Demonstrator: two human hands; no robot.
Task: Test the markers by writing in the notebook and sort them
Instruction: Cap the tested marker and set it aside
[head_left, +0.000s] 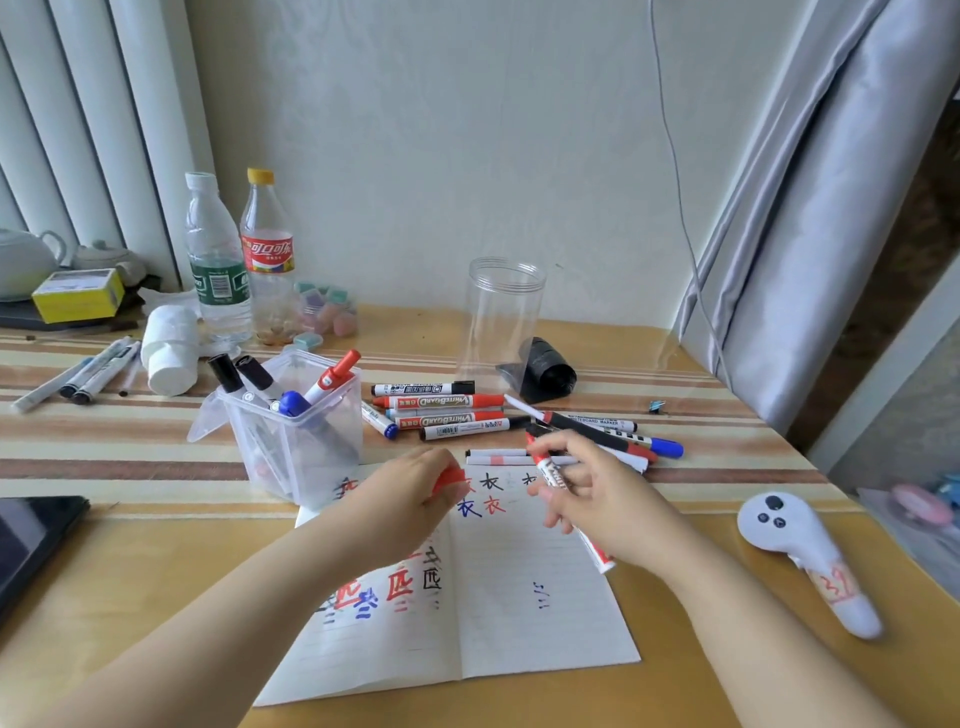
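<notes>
An open lined notebook (519, 597) with red, blue and black test strokes lies on the table in front of me. My right hand (597, 499) holds an uncapped red whiteboard marker (551, 472) above the right page, tip pointing away from me. My left hand (410, 499) grips its red cap (451, 478) over the top of the left page. Several markers lie in a loose pile (467, 413) just beyond the notebook. A clear plastic bin (301, 441) to the left holds several upright markers.
A tall clear jar (501, 322) and a black roll (545, 374) stand behind the pile. Two bottles (239, 260), a tissue roll (169, 351) and loose pens (83, 379) sit at back left. A white controller (810, 556) lies right; a dark tablet (31, 540) left.
</notes>
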